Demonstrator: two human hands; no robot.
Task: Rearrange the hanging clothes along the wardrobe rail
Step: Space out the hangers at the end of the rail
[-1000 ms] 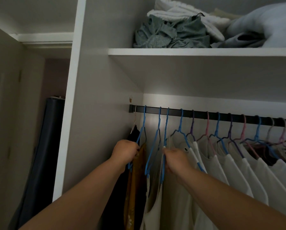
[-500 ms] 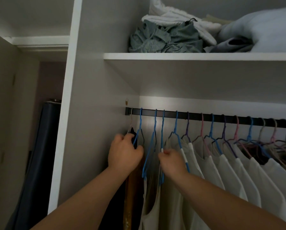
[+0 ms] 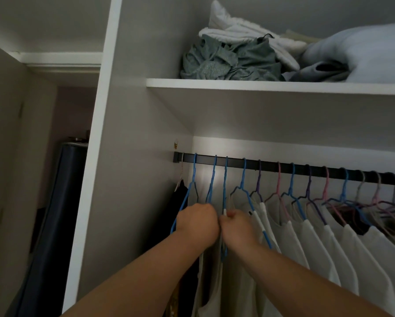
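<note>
A black wardrobe rail (image 3: 272, 165) runs left to right under a shelf, with several blue, purple and pink hangers on it. White garments (image 3: 317, 248) hang along the middle and right; a dark garment (image 3: 180, 195) hangs at the far left. My left hand (image 3: 197, 221) is curled into a fist around the lower part of a blue hanger (image 3: 211, 179). Touching it on the right, my right hand (image 3: 237, 225) pinches the neighbouring blue hanger (image 3: 225, 186) near its white tip. What the fingers hold below is hidden.
The white wardrobe side panel (image 3: 132, 179) stands close to the left of the hangers. A shelf (image 3: 260, 85) overhead carries a green garment (image 3: 230, 62), white towels and a pale blue blanket (image 3: 363, 49). A dark upright object (image 3: 61, 202) stands outside at left.
My left hand has moved right from the leftmost hanger to the second blue hanger and now meets my right hand. The view has shifted slightly.
</note>
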